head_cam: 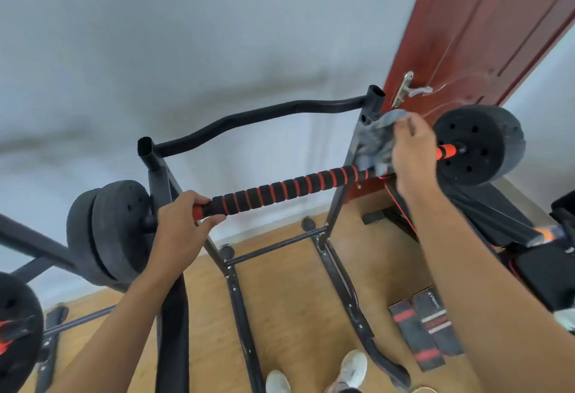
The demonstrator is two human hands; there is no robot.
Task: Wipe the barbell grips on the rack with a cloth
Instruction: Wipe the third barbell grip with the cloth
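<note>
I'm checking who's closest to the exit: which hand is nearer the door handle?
Right. The right hand holds the cloth just below the door handle; the left hand grips the bar's far end.

One barbell [280, 189], one cloth [378, 140], two hands, left [180, 224] and right [410, 156], two white shoes [353, 367], one red door [485, 28].

Barbell [298, 185] is lying across the rack [236, 268]; left hand [180, 224] is gripping its left end, right hand [410, 156] is pressing the cloth [373, 140] near its right end.
</note>
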